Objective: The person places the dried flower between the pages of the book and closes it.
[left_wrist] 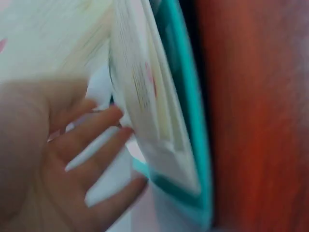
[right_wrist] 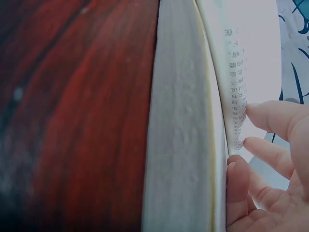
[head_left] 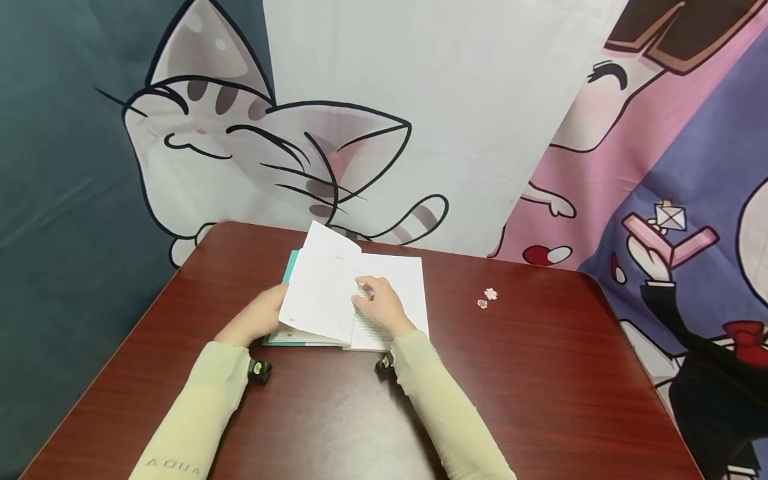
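A thick open book (head_left: 402, 280) with white printed pages and a teal cover (left_wrist: 203, 159) lies on the table. One white page (head_left: 321, 287) stands partly raised over its left half. My left hand (head_left: 259, 315) is at the book's left edge, its fingers partly hidden behind that page. Seen from the left wrist, the fingers (left_wrist: 104, 159) are spread beside the page edges, somewhat blurred. My right hand (head_left: 385, 308) lies over the middle of the book, thumb and forefinger apart. In the right wrist view, its fingertips (right_wrist: 256, 113) touch the printed page near the fold.
The dark red-brown table (head_left: 510, 387) runs up to a cartoon cloth backdrop (head_left: 468, 113). Two small pale flower-shaped pieces (head_left: 491, 293) lie to the right of the book. Both forearms reach in from the front edge in pale yellow-green sleeves (head_left: 450, 407).
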`<act>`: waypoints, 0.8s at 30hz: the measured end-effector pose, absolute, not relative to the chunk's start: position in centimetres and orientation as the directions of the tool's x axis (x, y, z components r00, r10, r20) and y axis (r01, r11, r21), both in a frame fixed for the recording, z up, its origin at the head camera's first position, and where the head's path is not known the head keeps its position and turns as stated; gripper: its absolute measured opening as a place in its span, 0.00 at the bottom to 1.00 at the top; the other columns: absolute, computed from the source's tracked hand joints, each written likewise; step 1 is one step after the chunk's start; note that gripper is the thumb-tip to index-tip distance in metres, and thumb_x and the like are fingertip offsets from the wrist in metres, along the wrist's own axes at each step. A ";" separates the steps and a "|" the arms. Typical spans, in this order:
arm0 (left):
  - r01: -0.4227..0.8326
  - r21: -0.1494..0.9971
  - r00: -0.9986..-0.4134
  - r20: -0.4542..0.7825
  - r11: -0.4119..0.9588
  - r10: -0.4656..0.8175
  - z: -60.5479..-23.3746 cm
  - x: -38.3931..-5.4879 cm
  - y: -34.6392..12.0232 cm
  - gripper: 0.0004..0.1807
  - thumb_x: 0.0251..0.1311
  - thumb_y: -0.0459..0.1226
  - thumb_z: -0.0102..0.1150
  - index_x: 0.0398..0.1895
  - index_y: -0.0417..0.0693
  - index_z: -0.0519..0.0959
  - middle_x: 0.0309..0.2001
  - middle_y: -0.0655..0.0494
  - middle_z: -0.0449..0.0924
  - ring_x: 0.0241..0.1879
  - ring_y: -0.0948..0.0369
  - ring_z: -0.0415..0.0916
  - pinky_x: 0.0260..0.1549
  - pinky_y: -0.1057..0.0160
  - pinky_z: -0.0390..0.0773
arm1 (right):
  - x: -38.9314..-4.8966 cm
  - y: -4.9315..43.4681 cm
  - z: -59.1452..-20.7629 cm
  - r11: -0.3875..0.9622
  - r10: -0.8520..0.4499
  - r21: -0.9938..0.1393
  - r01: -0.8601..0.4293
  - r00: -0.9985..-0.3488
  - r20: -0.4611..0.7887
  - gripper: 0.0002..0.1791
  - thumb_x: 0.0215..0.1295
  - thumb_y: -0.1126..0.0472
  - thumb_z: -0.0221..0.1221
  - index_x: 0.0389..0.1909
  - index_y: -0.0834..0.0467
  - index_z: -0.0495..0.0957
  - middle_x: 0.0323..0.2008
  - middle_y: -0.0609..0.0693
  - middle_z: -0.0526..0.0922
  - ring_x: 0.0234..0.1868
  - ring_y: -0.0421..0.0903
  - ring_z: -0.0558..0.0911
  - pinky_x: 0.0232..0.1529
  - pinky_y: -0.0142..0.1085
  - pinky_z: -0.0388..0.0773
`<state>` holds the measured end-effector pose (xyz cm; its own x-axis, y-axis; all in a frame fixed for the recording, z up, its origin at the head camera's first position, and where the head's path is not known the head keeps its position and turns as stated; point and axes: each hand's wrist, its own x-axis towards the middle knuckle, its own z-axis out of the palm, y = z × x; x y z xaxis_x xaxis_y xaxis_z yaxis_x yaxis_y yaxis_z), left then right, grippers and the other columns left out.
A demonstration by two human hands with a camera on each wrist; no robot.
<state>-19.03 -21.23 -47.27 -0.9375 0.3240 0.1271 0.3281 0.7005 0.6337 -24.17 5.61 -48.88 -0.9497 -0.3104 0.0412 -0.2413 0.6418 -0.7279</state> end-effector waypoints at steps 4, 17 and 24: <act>0.240 0.609 -0.966 0.224 0.756 0.126 -45.2 -18.9 -21.8 0.26 0.79 0.36 0.42 0.77 0.40 0.61 0.71 0.36 0.65 0.70 0.39 0.62 0.65 0.35 0.63 | -24.1 5.5 -48.9 0.649 -0.308 -0.722 -0.239 -0.951 0.037 0.26 0.68 0.54 0.64 0.66 0.54 0.76 0.53 0.55 0.79 0.41 0.45 0.76 0.47 0.41 0.76; 0.504 0.411 -0.851 0.389 0.760 0.354 -42.7 -18.5 -16.1 0.31 0.73 0.41 0.55 0.75 0.41 0.65 0.71 0.42 0.68 0.70 0.45 0.66 0.67 0.44 0.66 | -24.0 5.5 -48.7 0.641 -0.315 -0.721 -0.263 -0.947 0.065 0.25 0.68 0.55 0.65 0.65 0.55 0.77 0.51 0.55 0.80 0.42 0.47 0.78 0.47 0.42 0.78; 0.475 0.418 -0.880 0.221 0.775 0.420 -45.1 -18.9 -14.9 0.36 0.72 0.45 0.57 0.76 0.37 0.61 0.73 0.37 0.64 0.71 0.42 0.64 0.69 0.44 0.63 | -24.1 5.5 -48.9 0.640 -0.312 -0.721 -0.264 -0.948 0.070 0.25 0.68 0.56 0.65 0.65 0.55 0.77 0.52 0.56 0.80 0.42 0.47 0.79 0.47 0.43 0.78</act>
